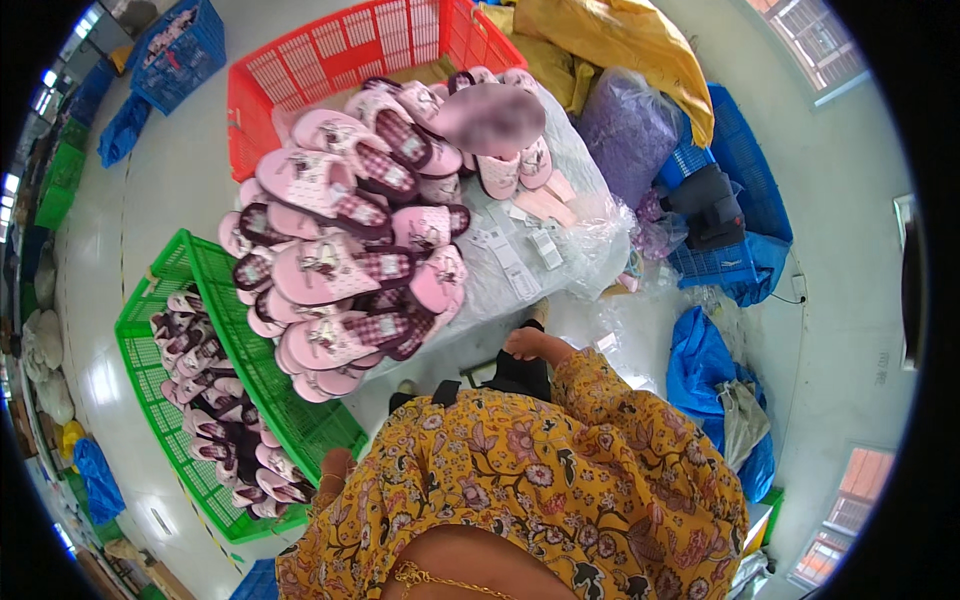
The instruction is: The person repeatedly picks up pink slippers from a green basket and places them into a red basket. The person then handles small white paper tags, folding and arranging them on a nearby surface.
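Pink slippers (pixel 320 275) with dark checked insides lie in a large heap on a table (pixel 430 350) wrapped in clear plastic. A smaller group of slippers (pixel 498 175) stands at the far side, partly under a blurred patch. White labels (pixel 512 268), a small white box (pixel 546 249) and pale pink strips (pixel 545 206) lie right of the heap. My right hand (pixel 530 344) hangs low in front of my dark trousers, near the table's front edge; its fingers do not show clearly. My left hand (pixel 338 464) is beside the green crate (pixel 300 400), mostly hidden by its small size and my sleeve.
The green crate on the left holds more slippers (pixel 205 400). A red crate (pixel 335 55) stands behind the heap. Purple material in a clear bag (pixel 630 130), a yellow sack (pixel 630 40) and a blue crate (pixel 765 180) stand far right. Blue sacking (pixel 695 350) lies on the right floor.
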Demonstrator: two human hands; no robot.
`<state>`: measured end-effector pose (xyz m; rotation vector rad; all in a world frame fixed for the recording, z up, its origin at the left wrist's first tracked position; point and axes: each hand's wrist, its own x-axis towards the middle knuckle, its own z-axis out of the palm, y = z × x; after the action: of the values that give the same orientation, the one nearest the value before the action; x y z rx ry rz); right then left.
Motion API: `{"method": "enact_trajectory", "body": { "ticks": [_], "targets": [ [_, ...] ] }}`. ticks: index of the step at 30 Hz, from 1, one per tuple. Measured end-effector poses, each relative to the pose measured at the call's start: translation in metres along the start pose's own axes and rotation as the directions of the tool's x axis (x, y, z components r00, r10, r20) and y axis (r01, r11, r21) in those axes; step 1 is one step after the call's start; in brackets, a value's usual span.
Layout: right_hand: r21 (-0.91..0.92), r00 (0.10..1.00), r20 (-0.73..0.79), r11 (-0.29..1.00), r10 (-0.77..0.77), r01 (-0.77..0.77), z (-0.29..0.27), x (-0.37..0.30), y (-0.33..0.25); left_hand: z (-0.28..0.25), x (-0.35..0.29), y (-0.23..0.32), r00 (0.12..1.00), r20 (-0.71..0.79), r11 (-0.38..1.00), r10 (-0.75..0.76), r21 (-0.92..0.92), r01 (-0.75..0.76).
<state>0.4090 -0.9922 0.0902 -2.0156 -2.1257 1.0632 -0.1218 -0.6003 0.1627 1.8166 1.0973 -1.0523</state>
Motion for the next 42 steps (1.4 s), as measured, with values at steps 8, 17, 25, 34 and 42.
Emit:
{"method": "enact_trajectory", "body": {
  "ticks": [8, 17, 25, 34, 42],
  "targets": [
    [0.372, 0.920, 0.232, 0.845, 0.316, -0.384, -0.041, -0.082, 0.002, 0.097, -0.028, 0.130, 0.969, -0.248, 0.950, 0.022, -0.295, -0.097],
    [0.341, 0.858, -0.221, 0.861, 0.463, -0.377, -0.021, -0.125, 0.077, 0.079, 0.051, 0.342, 0.824, -0.381, 0.893, 0.419, 0.339, -0.297],
    [0.619, 0.754, 0.182, 0.522, 0.632, -0.587, -0.012, -0.120, 0.118, 0.078, 0.098, 0.330, 0.738, -0.457, 0.842, 0.496, 0.461, -0.280],
    [0.228, 0.663, -0.572, 0.870, 0.483, -0.438, 0.000, -0.130, 0.146, 0.093, 0.113, 0.329, 0.549, -0.677, 0.871, 0.490, 0.350, -0.346],
    [0.241, 0.514, -0.776, 0.924, 0.367, -0.296, 0.036, -0.140, 0.119, 0.130, 0.122, 0.331, 0.260, -0.709, 0.739, 0.656, 0.530, -0.416]
  ]
}}
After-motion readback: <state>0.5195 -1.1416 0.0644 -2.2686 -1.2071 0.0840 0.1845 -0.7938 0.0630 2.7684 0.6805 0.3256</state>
